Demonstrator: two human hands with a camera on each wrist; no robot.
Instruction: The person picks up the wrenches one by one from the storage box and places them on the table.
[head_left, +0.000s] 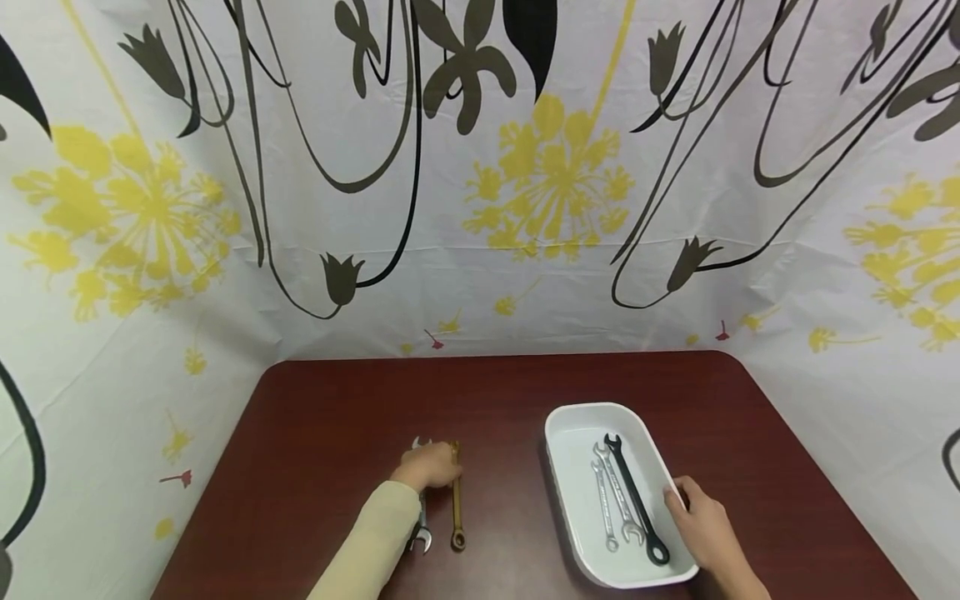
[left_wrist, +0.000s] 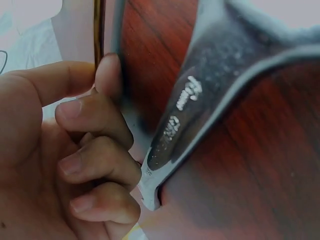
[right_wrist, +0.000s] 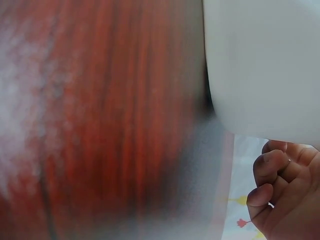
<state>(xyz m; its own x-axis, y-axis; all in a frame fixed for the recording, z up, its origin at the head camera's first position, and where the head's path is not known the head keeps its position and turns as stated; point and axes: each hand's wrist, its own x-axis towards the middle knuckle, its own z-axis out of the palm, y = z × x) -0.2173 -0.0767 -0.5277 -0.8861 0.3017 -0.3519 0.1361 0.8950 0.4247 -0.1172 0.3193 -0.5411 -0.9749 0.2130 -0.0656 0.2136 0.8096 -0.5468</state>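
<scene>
My left hand pinches a gold-coloured wrench between thumb and index finger; its ring end points toward me. Just left of it lies a silver wrench, partly hidden under the hand and sleeve. Up close in the left wrist view, the silver wrench passes beside my curled lower fingers. My right hand grips the right rim of a white tray. Inside the tray are a black wrench, a silver wrench and a smaller silver wrench, side by side.
A dark reddish-brown table with rounded far corners carries everything. Behind it and along both sides hangs a white cloth printed with flowers and stems. The tray stands on the table's right half, with brown tabletop between it and the gold wrench.
</scene>
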